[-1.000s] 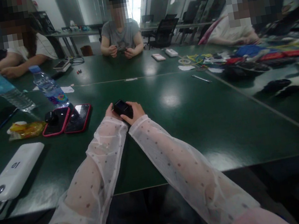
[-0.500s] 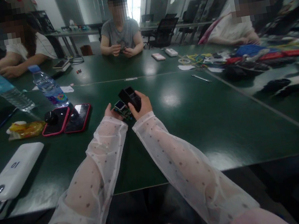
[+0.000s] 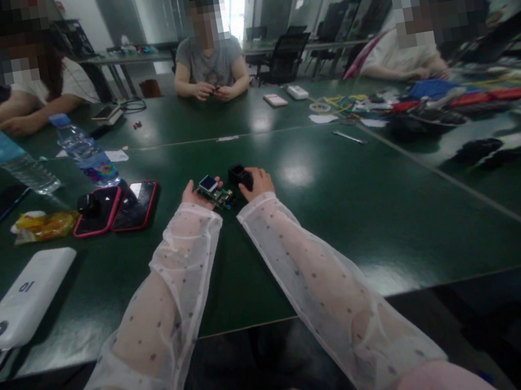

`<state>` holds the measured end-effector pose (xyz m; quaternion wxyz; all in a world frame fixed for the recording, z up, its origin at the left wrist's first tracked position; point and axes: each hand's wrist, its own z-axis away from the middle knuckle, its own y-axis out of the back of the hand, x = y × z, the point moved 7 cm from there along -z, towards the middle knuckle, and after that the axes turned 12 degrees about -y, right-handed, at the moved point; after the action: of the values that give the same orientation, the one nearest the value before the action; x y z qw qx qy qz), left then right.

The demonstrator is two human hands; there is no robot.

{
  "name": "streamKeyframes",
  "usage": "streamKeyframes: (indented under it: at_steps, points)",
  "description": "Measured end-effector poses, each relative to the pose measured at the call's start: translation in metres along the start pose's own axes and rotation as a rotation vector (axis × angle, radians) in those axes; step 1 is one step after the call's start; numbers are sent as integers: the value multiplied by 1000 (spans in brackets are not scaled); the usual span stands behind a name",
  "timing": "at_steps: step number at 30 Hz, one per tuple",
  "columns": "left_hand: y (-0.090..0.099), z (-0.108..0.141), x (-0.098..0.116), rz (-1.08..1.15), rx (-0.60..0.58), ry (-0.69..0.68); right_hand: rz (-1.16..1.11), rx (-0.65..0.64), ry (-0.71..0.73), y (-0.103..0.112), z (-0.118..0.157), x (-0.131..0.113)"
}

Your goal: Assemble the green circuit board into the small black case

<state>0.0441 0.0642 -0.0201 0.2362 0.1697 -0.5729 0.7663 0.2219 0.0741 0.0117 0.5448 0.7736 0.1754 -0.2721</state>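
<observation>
A green circuit board [image 3: 219,195] with a small screen on top rests in my left hand [image 3: 195,196], whose thumb shows at its left edge. Just right of the board, my right hand [image 3: 260,183] has its fingers around a black case [image 3: 240,176]. The case is low over the green table [image 3: 346,234]; whether it touches the surface is hard to tell. A narrow gap separates the case from the board. Sheer dotted sleeves cover both forearms.
Left of my hands lie two pink-edged phones [image 3: 136,205], a yellow packet [image 3: 48,225] and a white power bank [image 3: 24,298]. Two bottles [image 3: 86,153] stand behind them. Cables [image 3: 453,100] are piled at the right. Three people sit across the table.
My right hand has moved slightly right and lowered the black case away from the circuit board, so more of the board shows. My left hand has stayed in place.
</observation>
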Motion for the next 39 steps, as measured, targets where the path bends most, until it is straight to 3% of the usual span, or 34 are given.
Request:
streamKeyframes:
  at_steps: [17,22,29,34,39]
  points:
    - [-1,1,1,1,-4,-2,7,-11,18,-1,2,-2]
    - [0,0,0,6,0,6,-79,53,-3,2,1,0]
    - [-3,5,0,-4,-2,-13,-307,198,202,26,22,-34]
    - [2,5,1,-50,59,-16,-285,82,310,22,43,-61]
    - [5,4,2,-36,116,-25,-225,-68,352,-5,48,-62]
